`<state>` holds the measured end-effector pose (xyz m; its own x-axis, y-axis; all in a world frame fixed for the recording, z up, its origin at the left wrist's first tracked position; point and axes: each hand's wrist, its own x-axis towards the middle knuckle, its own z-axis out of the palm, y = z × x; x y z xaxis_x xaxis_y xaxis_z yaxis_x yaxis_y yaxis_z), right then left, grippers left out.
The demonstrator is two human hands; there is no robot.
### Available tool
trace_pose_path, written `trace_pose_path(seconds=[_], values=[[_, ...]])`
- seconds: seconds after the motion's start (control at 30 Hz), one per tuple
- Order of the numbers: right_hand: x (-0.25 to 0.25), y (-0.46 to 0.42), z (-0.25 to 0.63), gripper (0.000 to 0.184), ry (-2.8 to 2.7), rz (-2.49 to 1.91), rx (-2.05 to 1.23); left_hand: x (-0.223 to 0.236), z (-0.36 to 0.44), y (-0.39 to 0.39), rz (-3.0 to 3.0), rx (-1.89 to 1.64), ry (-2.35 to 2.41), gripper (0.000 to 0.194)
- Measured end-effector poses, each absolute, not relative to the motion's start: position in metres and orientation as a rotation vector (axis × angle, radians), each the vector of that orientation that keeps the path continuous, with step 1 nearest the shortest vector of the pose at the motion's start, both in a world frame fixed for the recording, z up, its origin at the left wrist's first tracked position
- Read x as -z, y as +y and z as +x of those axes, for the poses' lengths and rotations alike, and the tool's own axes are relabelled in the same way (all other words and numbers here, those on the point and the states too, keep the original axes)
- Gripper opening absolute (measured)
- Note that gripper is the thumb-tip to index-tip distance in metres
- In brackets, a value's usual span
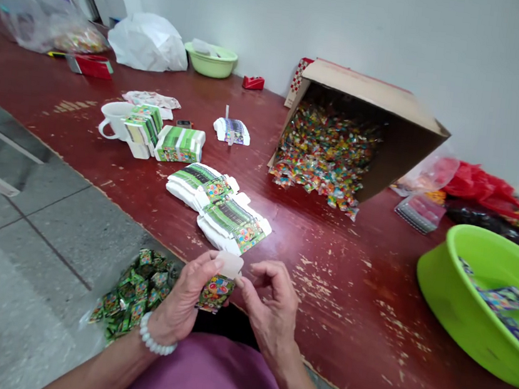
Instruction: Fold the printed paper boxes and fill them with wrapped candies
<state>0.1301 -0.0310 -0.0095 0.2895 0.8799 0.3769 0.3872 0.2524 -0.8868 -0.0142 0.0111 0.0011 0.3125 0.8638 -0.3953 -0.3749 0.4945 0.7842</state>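
Note:
My left hand (188, 296) wears a pale bead bracelet and grips a small printed candy box (218, 291) by its sides, the thumb near the top. The box's white top flap (230, 265) stands up. At the box's right edge is my right hand (271, 306), its thumb tip at the flap's corner and its fingers curled, apart from the thumb. Just beyond the hands, two fanned stacks of flat green-and-white box blanks (232, 219) lie overlapping on the red table (323, 291).
An open carton (404, 130) on its side spills wrapped candies (325, 158). A green basin (447, 287) holds dark printed packs. A mug (115, 120) stands beside stacked box blanks (180, 145). Below the table's edge, a clear bag holds finished-looking green boxes (136, 296).

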Motion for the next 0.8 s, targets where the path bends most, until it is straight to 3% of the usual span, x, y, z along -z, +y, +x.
trace_pose_path(seconds=[0.17, 0.33, 0.47, 0.5, 0.6, 0.8], values=[[0.01, -0.032, 0.134, 0.013, -1.439, -1.243, -0.703, 0.003, -0.008, 0.01, 0.463, -0.92, 0.888, 0.03], [0.013, -0.025, 0.132, 0.005, -1.16, -1.229, -0.923, 0.005, -0.008, 0.008, 0.491, -0.853, 0.919, 0.037], [0.014, -0.02, 0.132, 0.035, -0.98, -1.149, -1.179, 0.004, -0.011, 0.006, 0.565, -0.855, 0.894, 0.038], [0.013, -0.02, 0.133, 0.034, -1.013, -1.149, -1.213, 0.004, -0.012, 0.006, 0.586, -0.855, 0.887, 0.037], [0.009, -0.021, 0.139, 0.008, -1.203, -1.191, -1.146, 0.002, -0.015, 0.007, 0.581, -0.788, 0.854, 0.038], [0.004, -0.023, 0.143, 0.009, -1.441, -1.22, -1.031, 0.001, -0.019, 0.008, 0.585, -0.718, 0.828, 0.037]])
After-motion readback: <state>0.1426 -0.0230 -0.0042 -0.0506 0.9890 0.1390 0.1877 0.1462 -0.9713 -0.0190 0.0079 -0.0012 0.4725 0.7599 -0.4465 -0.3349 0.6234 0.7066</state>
